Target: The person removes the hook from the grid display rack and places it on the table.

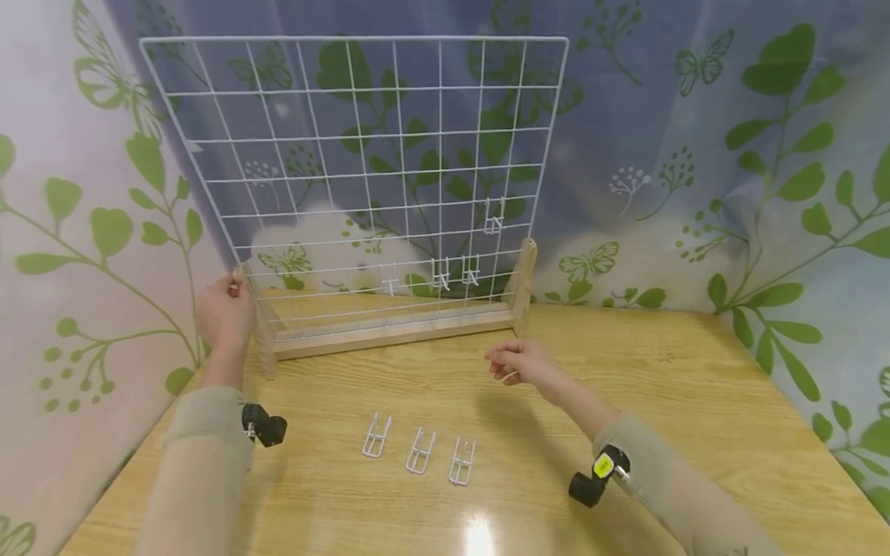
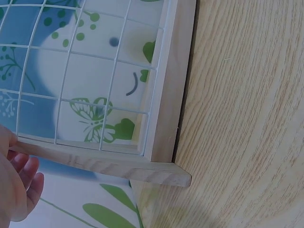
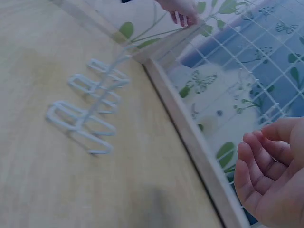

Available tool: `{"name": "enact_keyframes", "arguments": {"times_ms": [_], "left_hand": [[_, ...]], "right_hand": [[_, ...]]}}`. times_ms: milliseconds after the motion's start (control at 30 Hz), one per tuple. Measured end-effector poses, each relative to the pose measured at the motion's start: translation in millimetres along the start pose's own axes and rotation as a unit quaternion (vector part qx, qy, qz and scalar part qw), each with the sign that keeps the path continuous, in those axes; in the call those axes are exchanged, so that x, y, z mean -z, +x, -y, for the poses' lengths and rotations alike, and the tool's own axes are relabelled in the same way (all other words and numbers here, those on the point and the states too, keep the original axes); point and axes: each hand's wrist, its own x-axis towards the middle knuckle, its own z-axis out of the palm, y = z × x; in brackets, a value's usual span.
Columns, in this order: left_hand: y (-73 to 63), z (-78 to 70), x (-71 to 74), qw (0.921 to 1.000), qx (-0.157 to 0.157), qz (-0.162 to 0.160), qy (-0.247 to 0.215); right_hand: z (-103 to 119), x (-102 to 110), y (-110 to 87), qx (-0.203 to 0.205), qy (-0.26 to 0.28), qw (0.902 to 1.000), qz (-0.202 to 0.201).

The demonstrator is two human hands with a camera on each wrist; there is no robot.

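Observation:
A white wire grid panel (image 1: 354,37) stands upright in a wooden stand (image 1: 396,334). At the stand's left side post (image 2: 118,166), my left hand (image 1: 225,313) holds the upper end between thumb and fingers. My right hand (image 1: 524,363) hovers in front of the stand's right end, fingers loosely curled around nothing. Three white wire hooks lie in a row on the table: a left one (image 1: 376,436), a middle one (image 1: 420,452) and a right one (image 1: 462,463). Several more hooks hang on the grid's lower right part, among them a higher one (image 1: 494,224).
The wood-grain table (image 1: 626,386) extends to the right and toward me. Behind the grid and along both sides hangs a cloth (image 1: 647,255) printed with leaves and butterflies. A black wrist camera (image 1: 263,426) sits on the left sleeve, another (image 1: 599,475) on the right.

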Motion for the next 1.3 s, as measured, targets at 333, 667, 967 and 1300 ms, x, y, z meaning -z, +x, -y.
{"name": "enact_keyframes", "arguments": {"times_ms": [333, 667, 967, 1300], "left_hand": [[-1.9, -2.3, 0.3, 1.0000, 0.001, -0.001, -0.007], [-2.5, -1.2, -0.3, 0.9999, -0.004, -0.011, -0.012], [1.2, 0.8, -0.8, 1.0000, -0.002, -0.006, -0.005], [2.1, 1.7, -0.8, 1.0000, -0.003, 0.000, -0.002]], "right_hand": [[47, 29, 17.2, 0.027, 0.005, 0.9983, -0.051], [88, 48, 30.2, 0.052, -0.037, 0.9942, -0.086], [111, 55, 44.2, 0.074, 0.018, 0.9880, -0.134], [129, 57, 58.2, 0.099, 0.047, 0.9766, -0.185]]}}
